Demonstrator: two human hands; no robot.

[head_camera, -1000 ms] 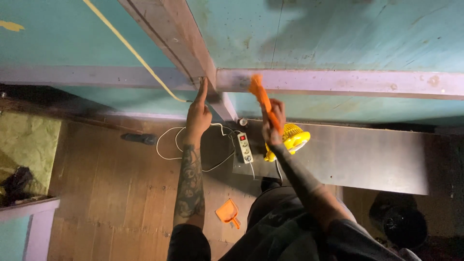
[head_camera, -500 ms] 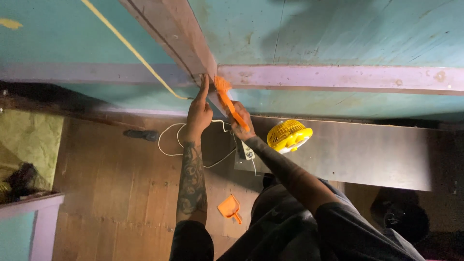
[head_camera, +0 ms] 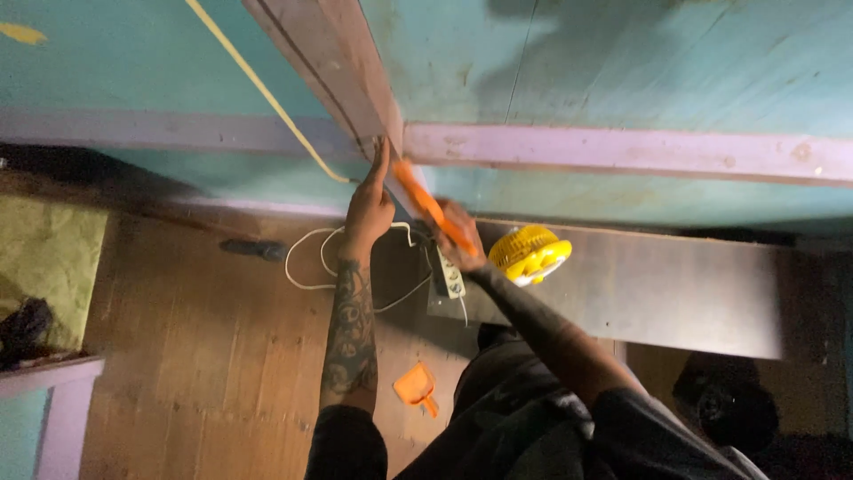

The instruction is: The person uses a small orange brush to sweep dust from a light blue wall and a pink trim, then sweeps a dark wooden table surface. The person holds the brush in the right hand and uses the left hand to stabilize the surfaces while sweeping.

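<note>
Our right hand grips an orange tool, its tip at the corner where the brown beam meets the pink rail. Our left hand presses extended fingers against that beam. Below the rail sit a yellow fan, a power strip and an orange dustpan.

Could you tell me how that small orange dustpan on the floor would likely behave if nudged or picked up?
The orange dustpan looks like thin moulded plastic, so probably light and fairly stiff. It seems to lie flat on the wooden floor, so a nudge would likely slide it rather than tip or roll it.
</note>
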